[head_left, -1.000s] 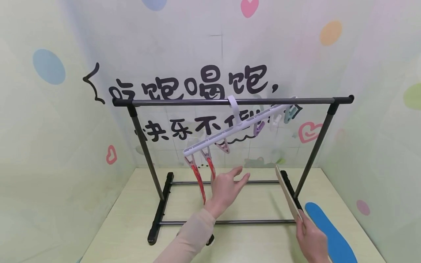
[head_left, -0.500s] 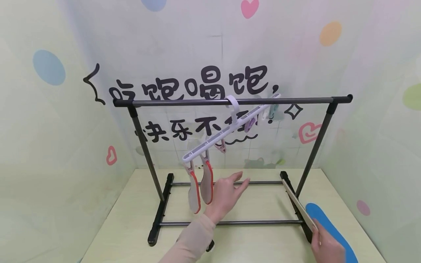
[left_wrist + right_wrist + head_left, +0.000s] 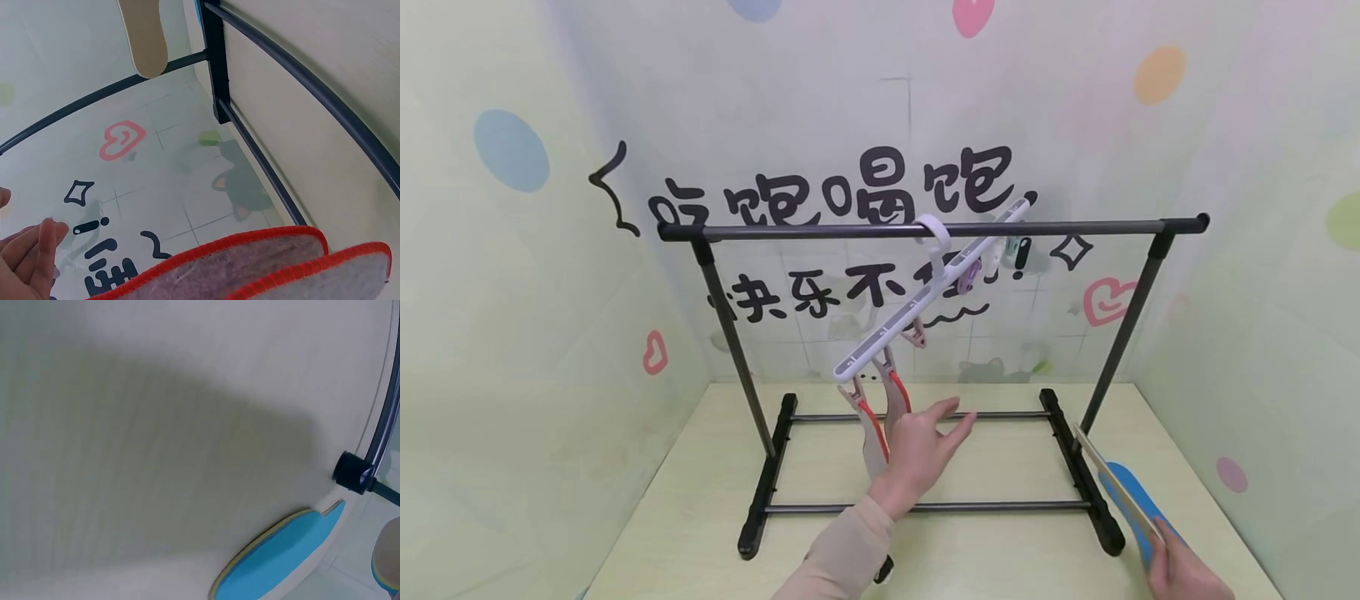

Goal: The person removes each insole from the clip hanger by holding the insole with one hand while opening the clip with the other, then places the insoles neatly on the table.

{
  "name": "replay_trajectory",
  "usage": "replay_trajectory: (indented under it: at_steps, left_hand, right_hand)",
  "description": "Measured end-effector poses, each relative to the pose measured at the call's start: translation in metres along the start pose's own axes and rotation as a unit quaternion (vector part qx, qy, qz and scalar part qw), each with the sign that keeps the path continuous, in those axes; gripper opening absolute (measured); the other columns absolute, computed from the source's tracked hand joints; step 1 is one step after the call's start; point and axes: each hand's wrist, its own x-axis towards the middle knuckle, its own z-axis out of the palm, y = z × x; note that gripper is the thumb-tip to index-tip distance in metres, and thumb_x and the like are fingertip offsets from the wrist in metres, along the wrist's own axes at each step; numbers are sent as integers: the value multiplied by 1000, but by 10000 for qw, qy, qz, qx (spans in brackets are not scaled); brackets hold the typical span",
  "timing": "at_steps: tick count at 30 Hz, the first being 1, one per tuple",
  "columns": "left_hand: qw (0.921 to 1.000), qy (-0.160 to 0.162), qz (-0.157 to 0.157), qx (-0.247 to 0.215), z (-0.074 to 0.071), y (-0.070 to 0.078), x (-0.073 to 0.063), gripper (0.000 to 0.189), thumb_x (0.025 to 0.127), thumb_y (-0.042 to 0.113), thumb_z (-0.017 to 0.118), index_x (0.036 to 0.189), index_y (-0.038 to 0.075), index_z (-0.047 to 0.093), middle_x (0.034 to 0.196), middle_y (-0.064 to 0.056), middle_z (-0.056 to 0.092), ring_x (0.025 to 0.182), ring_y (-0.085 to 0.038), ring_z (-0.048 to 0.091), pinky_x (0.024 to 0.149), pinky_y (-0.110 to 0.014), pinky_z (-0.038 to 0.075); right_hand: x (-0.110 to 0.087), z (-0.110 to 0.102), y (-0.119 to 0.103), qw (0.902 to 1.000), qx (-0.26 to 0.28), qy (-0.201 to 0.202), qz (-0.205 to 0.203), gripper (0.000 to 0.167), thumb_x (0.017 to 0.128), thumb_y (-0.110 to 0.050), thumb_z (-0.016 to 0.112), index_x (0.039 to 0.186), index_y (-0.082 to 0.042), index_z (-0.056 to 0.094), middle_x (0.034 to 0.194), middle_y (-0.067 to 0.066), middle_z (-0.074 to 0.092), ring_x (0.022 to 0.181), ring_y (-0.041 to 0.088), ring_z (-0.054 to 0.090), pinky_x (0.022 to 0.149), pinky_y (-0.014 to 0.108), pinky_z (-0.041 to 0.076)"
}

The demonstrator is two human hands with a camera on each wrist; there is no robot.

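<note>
beige insole [image 3: 1118,483], one: raised near blue insole [image 3: 278,559], near end pinched in right hand [image 3: 1187,568]. left hand [image 3: 917,450]: empty, fingers parted, near hanging red-edged insoles [image 3: 250,262]. handling advice: firm pinch, far end clear of rack [image 3: 1122,342].

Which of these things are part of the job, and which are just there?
Seemingly part of the job: left hand; right hand and the beige insole it holds; red-edged insoles; lilac hanger; dark rack; probably the unheld blue insole.

Just surroundings: wall lettering; pink heart drawings.
</note>
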Motion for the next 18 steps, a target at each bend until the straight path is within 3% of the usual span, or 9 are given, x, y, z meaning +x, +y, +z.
replay_trajectory:
  at_steps: [3, 7, 12, 16, 18]
  left_hand:
    - [10000, -49, -40, 8, 0, 3, -1, 35, 95, 36, 66, 115, 8, 73, 103, -8, 77, 59, -6, 70, 54, -6, 43]
    - [9999, -111, -80, 57, 0, 5, -2, 37, 95, 39, 64, 117, 9, 72, 104, -6, 77, 59, -5, 70, 50, -5, 39]
    - [9999, -38, -57, 85, 1, 3, -4, 36, 95, 38, 65, 116, 10, 73, 103, -6, 77, 58, -5, 70, 52, -6, 41]
    - [9999, -21, -39, 92, 0, 1, -8, 35, 94, 37, 66, 115, 9, 73, 103, -6, 77, 59, -6, 70, 53, -6, 42]
    - [9999, -70, -58, 62, -1, 0, -10, 36, 94, 37, 66, 116, 9, 72, 103, -7, 77, 59, -7, 71, 50, -6, 40]
  right_hand:
    - [-2, -5, 4, 9992, -61, -310, 227, 43, 101, -29, 42, 106, 7, 67, 62, 25, 63, 42, 1, 33, 34, 25, 22]
    - [-5, -12, 1, 9930, -340, -728, 861, 28, 97, -11, 50, 108, 9, 66, 62, 23, 62, 43, 2, 36, 35, 22, 25]
    - [-15, -15, 8, 9920, -355, -503, 1098, 22, 89, -1, 57, 104, 11, 67, 68, 26, 64, 49, -7, 36, 37, 20, 28]
    - [-23, -16, 14, 9904, -376, -318, 1290, 24, 80, 7, 60, 102, 12, 68, 75, 31, 66, 49, 2, 46, 40, 20, 33]
    - [-25, -16, 18, 9896, -323, -239, 1384, 23, 80, 6, 60, 101, 12, 68, 77, 32, 66, 56, -9, 45, 42, 20, 35]
